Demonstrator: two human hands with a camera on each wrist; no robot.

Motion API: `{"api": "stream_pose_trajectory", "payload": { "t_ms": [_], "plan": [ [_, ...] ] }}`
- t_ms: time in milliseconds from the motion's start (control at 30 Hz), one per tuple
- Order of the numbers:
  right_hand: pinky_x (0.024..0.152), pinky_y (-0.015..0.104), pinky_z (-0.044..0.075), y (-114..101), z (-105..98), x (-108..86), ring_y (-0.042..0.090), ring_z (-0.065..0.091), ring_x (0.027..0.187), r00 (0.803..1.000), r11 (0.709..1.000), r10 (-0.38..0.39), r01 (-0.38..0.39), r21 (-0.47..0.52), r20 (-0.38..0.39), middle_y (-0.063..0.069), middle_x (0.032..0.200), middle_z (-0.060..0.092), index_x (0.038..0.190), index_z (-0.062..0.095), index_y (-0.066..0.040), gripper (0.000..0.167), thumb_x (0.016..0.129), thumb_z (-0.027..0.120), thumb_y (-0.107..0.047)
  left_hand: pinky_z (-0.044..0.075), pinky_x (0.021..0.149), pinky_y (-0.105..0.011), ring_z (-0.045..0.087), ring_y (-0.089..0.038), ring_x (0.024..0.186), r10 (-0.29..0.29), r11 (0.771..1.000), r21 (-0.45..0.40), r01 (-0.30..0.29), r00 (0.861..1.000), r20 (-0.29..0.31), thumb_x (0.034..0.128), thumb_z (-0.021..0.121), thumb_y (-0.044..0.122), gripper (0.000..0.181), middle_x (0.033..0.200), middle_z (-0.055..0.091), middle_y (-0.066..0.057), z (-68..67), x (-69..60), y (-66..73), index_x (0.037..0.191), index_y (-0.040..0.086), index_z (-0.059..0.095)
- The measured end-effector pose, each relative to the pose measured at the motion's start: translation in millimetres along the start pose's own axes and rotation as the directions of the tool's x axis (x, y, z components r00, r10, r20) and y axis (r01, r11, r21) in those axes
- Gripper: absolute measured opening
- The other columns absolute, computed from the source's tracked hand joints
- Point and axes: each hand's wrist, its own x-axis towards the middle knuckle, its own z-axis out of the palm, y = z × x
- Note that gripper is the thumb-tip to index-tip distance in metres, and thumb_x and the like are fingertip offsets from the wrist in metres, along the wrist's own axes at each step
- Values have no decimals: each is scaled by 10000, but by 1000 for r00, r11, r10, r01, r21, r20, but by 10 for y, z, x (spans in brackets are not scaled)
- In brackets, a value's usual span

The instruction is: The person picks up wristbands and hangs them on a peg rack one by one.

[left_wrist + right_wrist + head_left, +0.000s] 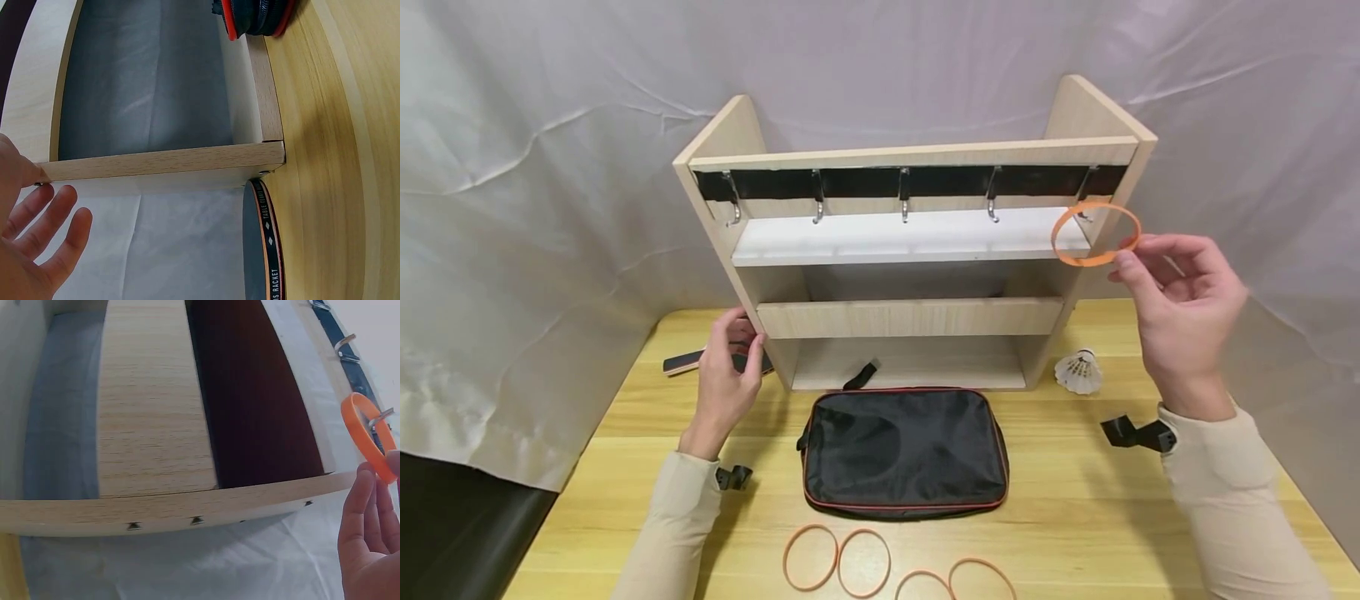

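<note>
An orange ring (1096,261) is pinched between thumb and fingers of my right hand (1191,312), in front of the rightmost metal hook (1084,196) of the wooden shelf (910,319). In the right wrist view the ring (361,434) overlaps the hook (381,417); whether it hangs on it I cannot tell. My left hand (724,379) holds the shelf's left side panel by its edge; the left wrist view shows the hand (37,237) with thumb at the panel (162,161) and other fingers spread behind it.
A black bag with red trim (906,450) lies before the shelf. Several orange rings (811,587) lie at the table's front. A shuttlecock (1078,372) stands right of the shelf, and a table tennis racket (683,363) lies at the left, behind my left hand.
</note>
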Motion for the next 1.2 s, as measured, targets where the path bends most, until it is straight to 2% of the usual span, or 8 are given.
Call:
{"api": "stream_pose_trajectory", "payload": {
  "t_ms": [300,500,667,800,900,1067,1200],
  "plan": [
    [721,273,658,87,-78,-115,250,788,827,999,999,31,-31,-18,33,197,940,771,1015,686,170,183,858,721,257,583,778,-347,709,-350,910,7,1000,-2,-7,1000,-8,1017,698,-64,451,1112,706,-259,6,0,4,1439,-68,539],
    [713,262,654,153,-88,-200,239,784,832,997,999,49,-48,-15,57,184,937,773,1011,687,168,172,867,700,262,586,790,-306,708,-354,916,5,1000,11,-5,1000,2,1019,699,-55,450,1120,699,-260,1,4,-9,1435,-76,530],
    [715,246,652,182,-74,-264,208,783,827,996,998,55,-53,-35,65,147,919,774,999,697,139,167,879,685,255,594,794,-354,706,-362,924,0,1000,8,0,1000,15,1027,693,-41,443,1124,689,-274,-5,3,-14,1435,-83,524],
    [717,239,652,189,-57,-283,195,781,825,995,998,58,-54,-44,77,132,914,780,1004,698,126,170,885,683,247,588,797,-301,706,-356,917,2,1000,2,-2,1000,9,1021,695,-50,447,1118,697,-262,-6,7,-10,1436,-77,529],
    [721,242,653,194,-47,-285,203,782,829,995,998,57,-54,-42,79,141,921,784,1013,698,130,163,888,699,235,560,809,-214,706,-347,908,9,1000,-5,-9,1000,-1,1015,698,-64,452,1110,704,-250,-6,8,-1,1436,-66,534],
    [721,253,653,213,-54,-308,219,790,809,994,997,72,-71,-21,85,170,911,783,1003,683,167,134,891,708,237,540,801,-176,707,-339,881,31,999,-12,-32,999,-22,995,711,-88,457,1092,711,-242,-1,10,19,1423,-66,550],
    [727,253,652,223,-76,-341,214,781,799,991,996,82,-78,-37,109,164,902,784,976,675,184,94,901,703,233,522,824,-128,703,-346,885,26,1000,-4,-26,1000,-14,998,710,-83,455,1096,703,-250,-6,12,16,1421,-74,542]
  ]
}}
